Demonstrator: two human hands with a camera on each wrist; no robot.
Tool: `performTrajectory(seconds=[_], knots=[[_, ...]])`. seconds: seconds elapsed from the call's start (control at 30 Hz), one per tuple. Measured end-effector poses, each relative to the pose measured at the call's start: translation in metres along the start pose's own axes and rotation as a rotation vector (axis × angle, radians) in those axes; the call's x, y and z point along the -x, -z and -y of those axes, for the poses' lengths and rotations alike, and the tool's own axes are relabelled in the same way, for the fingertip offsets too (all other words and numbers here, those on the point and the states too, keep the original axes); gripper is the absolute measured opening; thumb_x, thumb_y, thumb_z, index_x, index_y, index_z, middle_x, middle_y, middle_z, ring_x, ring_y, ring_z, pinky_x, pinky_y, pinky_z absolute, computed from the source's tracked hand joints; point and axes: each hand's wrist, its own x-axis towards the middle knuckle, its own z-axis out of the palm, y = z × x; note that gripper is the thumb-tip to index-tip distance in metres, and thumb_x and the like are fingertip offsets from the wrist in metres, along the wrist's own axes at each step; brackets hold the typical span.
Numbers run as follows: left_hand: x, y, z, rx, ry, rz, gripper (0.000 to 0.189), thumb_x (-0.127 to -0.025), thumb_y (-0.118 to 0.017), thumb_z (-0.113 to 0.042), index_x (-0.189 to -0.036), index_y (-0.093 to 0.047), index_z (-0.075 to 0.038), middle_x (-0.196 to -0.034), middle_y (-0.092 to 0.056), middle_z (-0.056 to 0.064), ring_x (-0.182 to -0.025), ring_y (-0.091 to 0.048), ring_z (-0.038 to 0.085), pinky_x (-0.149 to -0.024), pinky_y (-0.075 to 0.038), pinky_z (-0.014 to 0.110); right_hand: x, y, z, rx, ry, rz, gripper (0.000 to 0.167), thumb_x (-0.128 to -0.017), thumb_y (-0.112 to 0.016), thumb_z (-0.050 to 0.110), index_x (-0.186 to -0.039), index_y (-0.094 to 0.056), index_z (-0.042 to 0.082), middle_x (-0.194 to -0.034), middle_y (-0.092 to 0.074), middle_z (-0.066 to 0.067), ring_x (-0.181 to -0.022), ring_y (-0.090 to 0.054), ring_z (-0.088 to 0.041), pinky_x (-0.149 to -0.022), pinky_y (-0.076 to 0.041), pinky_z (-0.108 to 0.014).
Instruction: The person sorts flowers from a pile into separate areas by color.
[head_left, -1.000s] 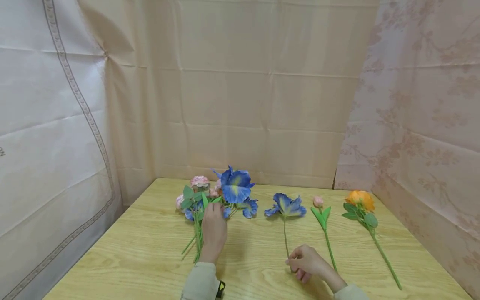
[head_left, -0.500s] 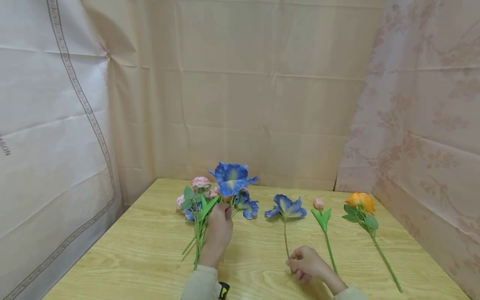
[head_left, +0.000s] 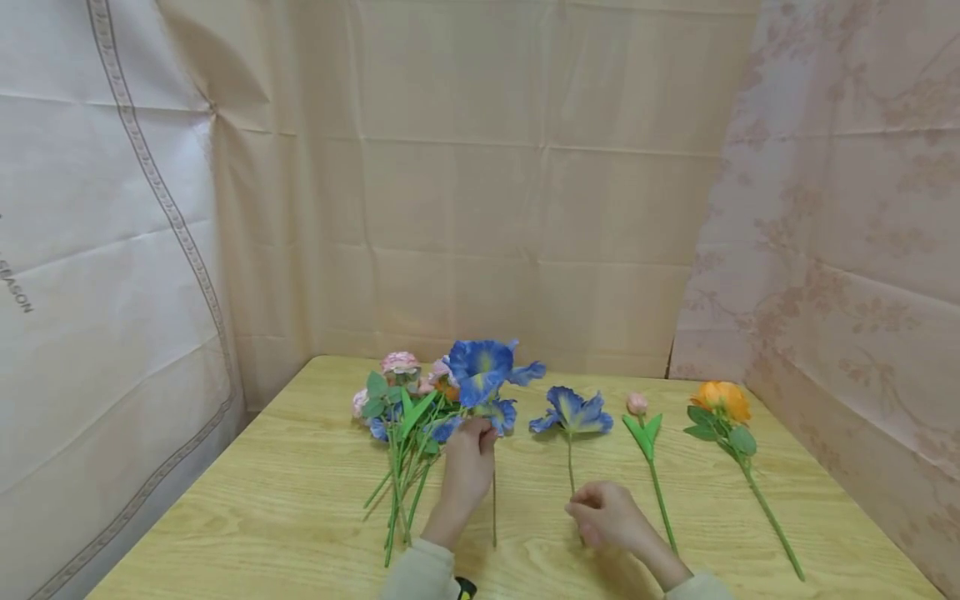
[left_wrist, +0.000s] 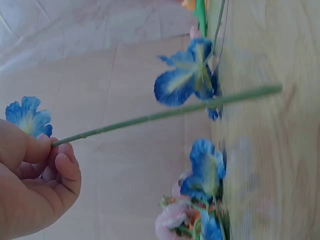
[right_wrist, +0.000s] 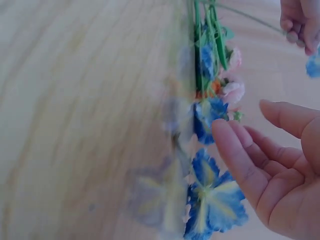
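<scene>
The left hand (head_left: pixel 467 471) is pinching the raised iris (head_left: pixel 480 368) by its stem (left_wrist: pixel 150 118), between thumb and fingertips. In the head view its blue bloom is showing just above the fingers and the stem is running down past them; whether its end is touching the table (head_left: pixel 285 500) I cannot tell. Right behind these fingers, partly covered by the hand and the raised bloom, a low bloom (head_left: pixel 501 415) is lying in the way. Just left of the hand, the pile (head_left: pixel 415 415) is spreading out: pink, orange and blue blooms, green leaves, crossing stems.

The right hand (head_left: pixel 611 517) is staying loose, thumb and forefinger standing apart in its wrist view. It is hovering or resting at the lower stem of the flat iris (head_left: pixel 573 412); contact is unclear. That iris is lying to the right of the raised one. Farther right, the tulip (head_left: pixel 637 433) and then the orange flower (head_left: pixel 720 402) are lying well apart. Cloth (head_left: pixel 487 208) is hanging behind the table.
</scene>
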Motion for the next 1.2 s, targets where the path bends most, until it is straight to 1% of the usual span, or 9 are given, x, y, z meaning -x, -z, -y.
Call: performTrajectory(seconds=[0.1, 0.2, 0.33, 0.4, 0.7, 0.83, 0.93, 1.07, 1.2], knots=[[0.004, -0.007, -0.004, 0.044, -0.016, 0.038, 0.015, -0.080, -0.059, 0.007, -0.067, -0.054, 0.001, -0.063, -0.048, 0.003, -0.053, -0.040, 0.010, -0.046, -0.035, 0.021, 0.000, -0.003, 0.007, -0.051, 0.041, 0.003, 0.024, -0.084, -0.061, 0.012, -0.091, -0.059, -0.011, -0.068, -0.060, -0.012, -0.056, -0.057, -0.023, -0.048, -0.049, -0.031], [0.009, -0.014, -0.007, 0.067, -0.028, 0.062, 0.015, -0.080, -0.060, 0.006, -0.068, -0.055, 0.000, -0.064, -0.051, 0.003, -0.053, -0.042, 0.009, -0.046, -0.037, 0.021, -0.001, -0.007, 0.014, -0.149, 0.063, 0.046, 0.028, -0.086, -0.059, 0.011, -0.094, -0.056, -0.016, -0.072, -0.060, -0.017, -0.060, -0.059, -0.028, -0.051, -0.051, -0.035], [0.013, -0.020, -0.011, 0.076, -0.029, 0.081, 0.011, -0.080, -0.060, 0.006, -0.070, -0.058, 0.001, -0.066, -0.054, 0.004, -0.055, -0.046, 0.010, -0.047, -0.039, 0.020, 0.000, -0.014, 0.021, -0.219, 0.097, 0.097, 0.032, -0.086, -0.059, 0.009, -0.097, -0.053, -0.020, -0.078, -0.061, -0.021, -0.064, -0.061, -0.025, -0.054, -0.052, -0.033], [0.015, -0.023, -0.012, 0.079, -0.043, 0.072, 0.011, -0.080, -0.060, 0.006, -0.070, -0.059, 0.001, -0.066, -0.054, 0.004, -0.055, -0.047, 0.009, -0.048, -0.039, 0.020, 0.000, -0.017, 0.024, -0.232, 0.123, 0.110, 0.031, -0.086, -0.059, 0.008, -0.097, -0.052, -0.020, -0.078, -0.061, -0.022, -0.064, -0.061, -0.023, -0.054, -0.052, -0.032], [0.019, -0.029, -0.016, 0.116, -0.031, 0.054, 0.010, -0.077, -0.063, 0.007, -0.071, -0.060, 0.000, -0.066, -0.055, 0.003, -0.056, -0.046, 0.007, -0.049, -0.040, 0.018, -0.001, -0.029, 0.026, -0.252, 0.153, 0.095, 0.020, -0.082, -0.058, -0.003, -0.091, -0.052, -0.020, -0.076, -0.060, -0.022, -0.063, -0.061, -0.020, -0.055, -0.052, -0.032], [0.020, -0.029, -0.017, 0.159, -0.021, 0.083, 0.009, -0.080, -0.061, 0.004, -0.072, -0.060, 0.000, -0.065, -0.053, 0.002, -0.054, -0.046, 0.006, -0.048, -0.039, 0.018, -0.001, -0.031, 0.026, -0.232, 0.169, 0.071, 0.016, -0.082, -0.056, -0.005, -0.089, -0.053, -0.019, -0.075, -0.059, -0.022, -0.062, -0.060, -0.015, -0.055, -0.052, -0.031], [0.020, -0.028, -0.018, 0.192, 0.003, 0.115, 0.009, -0.083, -0.059, 0.001, -0.074, -0.059, 0.001, -0.064, -0.051, 0.000, -0.052, -0.045, 0.004, -0.046, -0.039, 0.018, -0.001, -0.031, 0.026, -0.216, 0.177, 0.058, 0.014, -0.083, -0.056, -0.005, -0.087, -0.054, -0.018, -0.072, -0.059, -0.020, -0.061, -0.060, -0.013, -0.054, -0.052, -0.031], [0.021, -0.028, -0.018, 0.199, 0.048, 0.139, 0.006, -0.085, -0.058, -0.001, -0.079, -0.061, 0.001, -0.066, -0.053, 0.000, -0.053, -0.046, 0.004, -0.048, -0.041, 0.018, -0.002, -0.029, 0.028, -0.187, 0.175, 0.024, 0.012, -0.083, -0.056, -0.005, -0.086, -0.054, -0.017, -0.071, -0.059, -0.018, -0.059, -0.060, -0.015, -0.053, -0.052, -0.031], [0.023, -0.028, -0.016, 0.191, 0.050, 0.147, 0.005, -0.085, -0.058, -0.001, -0.081, -0.061, 0.000, -0.069, -0.055, -0.001, -0.057, -0.046, 0.005, -0.050, -0.041, 0.019, -0.007, -0.023, 0.029, -0.170, 0.150, -0.038, 0.012, -0.083, -0.056, -0.005, -0.086, -0.055, -0.017, -0.073, -0.059, -0.020, -0.060, -0.060, -0.020, -0.052, -0.051, -0.030]])
